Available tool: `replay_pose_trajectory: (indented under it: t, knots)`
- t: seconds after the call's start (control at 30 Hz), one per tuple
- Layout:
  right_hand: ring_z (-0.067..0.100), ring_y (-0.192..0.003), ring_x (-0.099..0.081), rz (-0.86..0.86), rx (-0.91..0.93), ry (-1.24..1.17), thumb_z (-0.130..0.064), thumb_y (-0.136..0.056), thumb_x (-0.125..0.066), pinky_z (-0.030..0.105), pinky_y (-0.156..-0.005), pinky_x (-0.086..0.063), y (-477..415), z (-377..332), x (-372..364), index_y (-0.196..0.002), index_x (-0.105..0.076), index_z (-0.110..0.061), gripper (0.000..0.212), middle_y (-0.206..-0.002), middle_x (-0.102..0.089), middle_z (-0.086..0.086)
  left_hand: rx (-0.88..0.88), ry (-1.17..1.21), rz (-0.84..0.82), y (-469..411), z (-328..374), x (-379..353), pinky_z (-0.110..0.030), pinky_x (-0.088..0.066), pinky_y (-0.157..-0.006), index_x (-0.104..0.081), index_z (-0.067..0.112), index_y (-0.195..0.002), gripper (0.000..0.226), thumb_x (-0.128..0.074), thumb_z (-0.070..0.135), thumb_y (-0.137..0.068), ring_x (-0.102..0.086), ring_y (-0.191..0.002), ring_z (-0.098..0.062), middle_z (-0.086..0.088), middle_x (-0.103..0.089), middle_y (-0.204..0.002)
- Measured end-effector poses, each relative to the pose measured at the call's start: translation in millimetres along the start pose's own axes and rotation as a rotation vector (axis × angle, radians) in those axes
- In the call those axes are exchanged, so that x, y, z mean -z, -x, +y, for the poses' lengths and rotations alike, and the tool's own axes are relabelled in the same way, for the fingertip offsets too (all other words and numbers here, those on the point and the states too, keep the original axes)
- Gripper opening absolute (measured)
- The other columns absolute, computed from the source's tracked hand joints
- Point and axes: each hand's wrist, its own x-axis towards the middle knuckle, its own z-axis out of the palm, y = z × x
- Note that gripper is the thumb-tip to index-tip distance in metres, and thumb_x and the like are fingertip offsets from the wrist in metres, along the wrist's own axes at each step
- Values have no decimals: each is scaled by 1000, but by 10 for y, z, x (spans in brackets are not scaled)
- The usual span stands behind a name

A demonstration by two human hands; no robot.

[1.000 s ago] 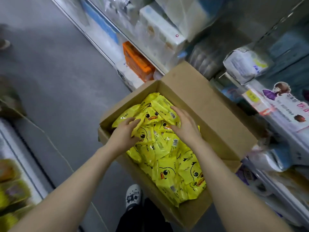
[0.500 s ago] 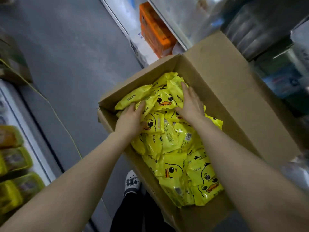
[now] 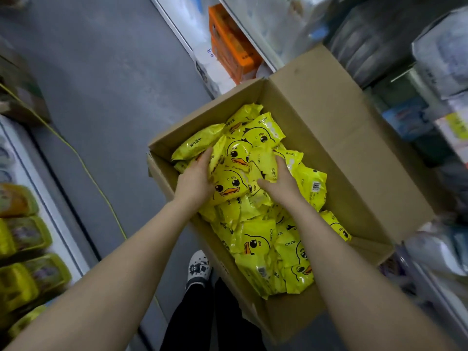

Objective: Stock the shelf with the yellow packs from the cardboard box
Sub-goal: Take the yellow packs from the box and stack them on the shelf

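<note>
Fingers (image 3: 205, 158) of the left hand (image 3: 193, 179) lie close together, curved round one side of a bunch of yellow packs (image 3: 255, 239), thumb over a duck face. The right hand (image 3: 282, 184) cups the other side, fingertips tucked under a pack (its thumb splayed toward the left hand). The bunch sits near the cardboard box (image 3: 336, 138)'s far left wall; bare cardboard shows along its right side. The shelf (image 3: 249, 41) with orange cartons (image 3: 228, 44) stands just beyond the far rim, with open grey floor (image 3: 106, 84) to the left.
</note>
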Motion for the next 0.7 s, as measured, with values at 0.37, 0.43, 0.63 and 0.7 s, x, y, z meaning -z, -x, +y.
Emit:
replay_pose_trajectory:
  t: [0.37,0.43,0.63,0.7]
  knots:
    - [37,-125,-49,193,-52,297,-42,-82,-75,47,-94,-44,176,268,-219,-152,-12,-31,94,-143,-45,10,54,169,-57,81,21,-257,-40,-45,-93,-10,36,-154,83,-60,14,-92,-56,-118,-34,-10,-56,-136]
    - [37,-122,-51,240,-69,257,-31,-84,-75,45,-93,-44,184,255,-249,-151,-17,-34,89,-138,-50,10,27,171,-58,97,24,-232,-40,-45,-94,-9,41,-153,87,-62,11,-90,-55,-120,-33,-6,-54,-139]
    - [32,-132,-44,268,-57,2,-21,-88,-71,41,-102,-38,425,212,-6,-153,-17,-37,87,-147,-46,6,10,294,-64,235,77,-95,-45,-45,-102,-21,51,-147,88,-67,9,-85,-54,-124,-27,3,-50,-143]
    - [27,-138,-37,294,-21,-62,-19,-88,-71,41,-107,-35,602,172,121,-153,-19,-37,85,-152,-39,3,-22,355,-66,345,143,-18,-47,-46,-101,-23,53,-145,88,-69,9,-84,-55,-122,-26,4,-49,-143]
